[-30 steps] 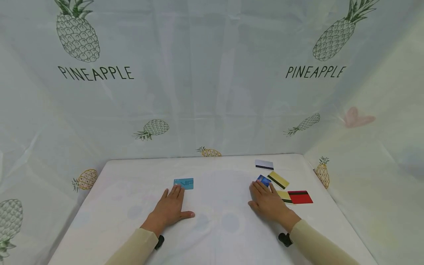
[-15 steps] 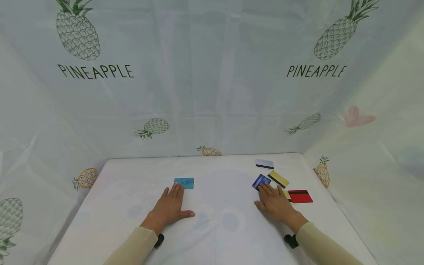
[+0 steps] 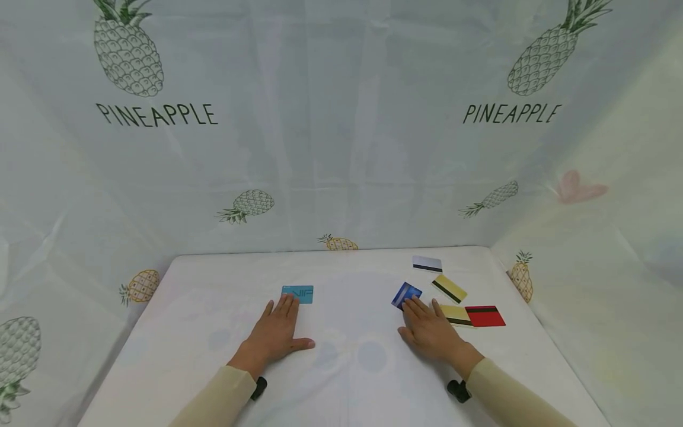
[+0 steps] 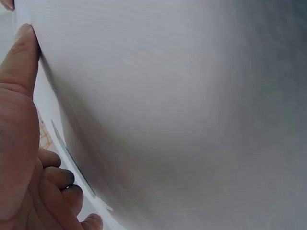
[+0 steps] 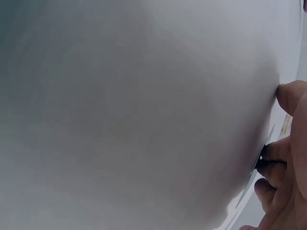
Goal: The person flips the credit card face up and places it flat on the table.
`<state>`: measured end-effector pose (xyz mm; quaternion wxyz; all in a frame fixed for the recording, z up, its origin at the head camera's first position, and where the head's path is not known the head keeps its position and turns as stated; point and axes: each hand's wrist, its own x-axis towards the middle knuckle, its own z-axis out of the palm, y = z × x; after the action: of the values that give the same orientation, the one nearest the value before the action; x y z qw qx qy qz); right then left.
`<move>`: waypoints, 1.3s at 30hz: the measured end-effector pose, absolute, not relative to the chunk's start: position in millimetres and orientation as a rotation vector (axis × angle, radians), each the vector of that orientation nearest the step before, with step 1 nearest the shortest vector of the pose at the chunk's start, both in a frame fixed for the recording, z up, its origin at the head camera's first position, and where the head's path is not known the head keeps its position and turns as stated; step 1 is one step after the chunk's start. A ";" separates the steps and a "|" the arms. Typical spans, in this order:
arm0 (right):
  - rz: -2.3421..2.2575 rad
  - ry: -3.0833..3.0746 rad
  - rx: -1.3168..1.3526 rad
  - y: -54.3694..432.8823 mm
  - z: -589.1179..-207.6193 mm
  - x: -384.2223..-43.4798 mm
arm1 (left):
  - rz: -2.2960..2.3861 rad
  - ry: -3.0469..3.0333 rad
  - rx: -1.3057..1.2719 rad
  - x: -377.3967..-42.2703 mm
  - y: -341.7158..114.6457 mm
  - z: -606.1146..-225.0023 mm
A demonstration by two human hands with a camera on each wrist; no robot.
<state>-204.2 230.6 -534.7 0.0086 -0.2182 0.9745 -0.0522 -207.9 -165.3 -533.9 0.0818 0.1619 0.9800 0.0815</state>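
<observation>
On the left of the table a light-blue VIP card lies flat, and the fingertips of my left hand rest on its lower edge, thumb spread to the right. My right hand lies palm down with its fingertips on the lower right of a dark-blue card, which is turned at a slant. In the left wrist view my left hand shows its thumb on the cloth and the card edge-on by the fingertips. The right wrist view shows my right hand touching the thin edge of its card.
Right of the dark-blue card lie a silver card, a slanted gold card, and another gold card touching a red card. A white cloth covers the table. Pineapple-print curtain surrounds its back and sides.
My right hand first shifted right and back over the dark-blue card, uncovering more of it, then slid left with the card, away from the gold cards. My left hand has stayed put.
</observation>
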 end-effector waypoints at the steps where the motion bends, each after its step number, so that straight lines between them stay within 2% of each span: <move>1: -0.165 3.030 -0.683 227.2 -534.0 -203.8 | 0.244 2.928 0.484 -207.4 -165.0 -533.3; 14: -0.115 2.959 -0.846 181.3 -539.4 -199.0 | 0.297 2.900 0.572 -192.1 -152.3 -527.3; 31: -0.030 2.924 -1.051 126.0 -541.7 -189.0 | 0.235 2.815 0.844 -162.1 -97.3 -529.4; 39: -0.051 2.884 -1.052 116.2 -538.4 -183.0 | 0.179 2.807 0.841 -156.7 -91.9 -527.7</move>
<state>-183.0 116.2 -538.4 0.0357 -0.3424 0.9387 -0.0167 -156.7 -91.9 -527.7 0.1029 0.2850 0.9511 0.0607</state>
